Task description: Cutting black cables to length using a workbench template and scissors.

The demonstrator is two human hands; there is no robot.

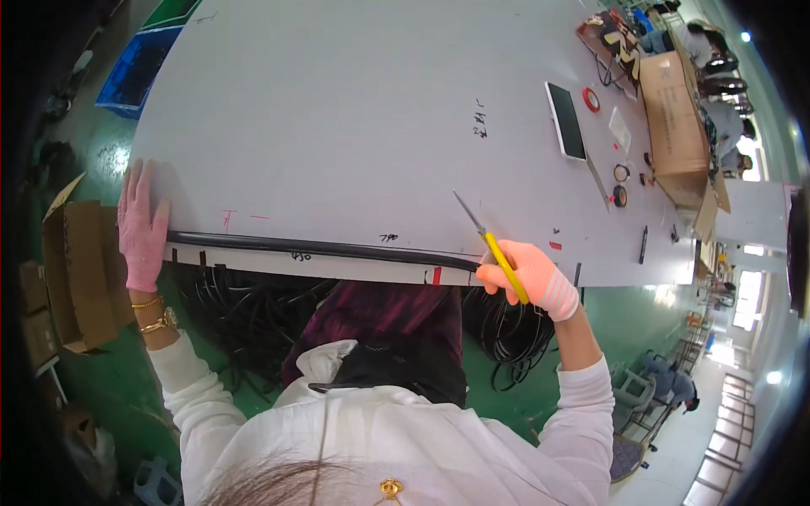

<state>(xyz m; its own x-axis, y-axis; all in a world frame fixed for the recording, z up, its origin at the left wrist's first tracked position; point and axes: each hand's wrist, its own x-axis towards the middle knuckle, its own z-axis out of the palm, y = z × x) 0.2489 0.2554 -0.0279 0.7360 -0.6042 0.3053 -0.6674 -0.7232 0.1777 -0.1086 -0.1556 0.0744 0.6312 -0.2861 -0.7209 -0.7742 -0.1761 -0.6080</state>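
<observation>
A long black flexible tube or cable (321, 247) lies along the near edge of the table, over marks drawn there. At its left end, my left hand (143, 226) in a pink glove rests flat at the table's left edge, fingers stretched and thumb apart. The tube's right end reaches my right hand (540, 277), gloved in light orange and closed around yellow-handled scissors (506, 266). Their blades point away and to the left above the tabletop. My fingers also meet the tube's end; whether they grip it is partly hidden.
On the grey table (337, 126) at right are a white-framed tablet (565, 121), red tape roll (591, 99), dark tape rolls (620, 196), pen (644, 244) and large carton (672, 118). Blue bin (139, 72) and open carton (80, 278) stand left. Black coils (510, 337) hang below the edge.
</observation>
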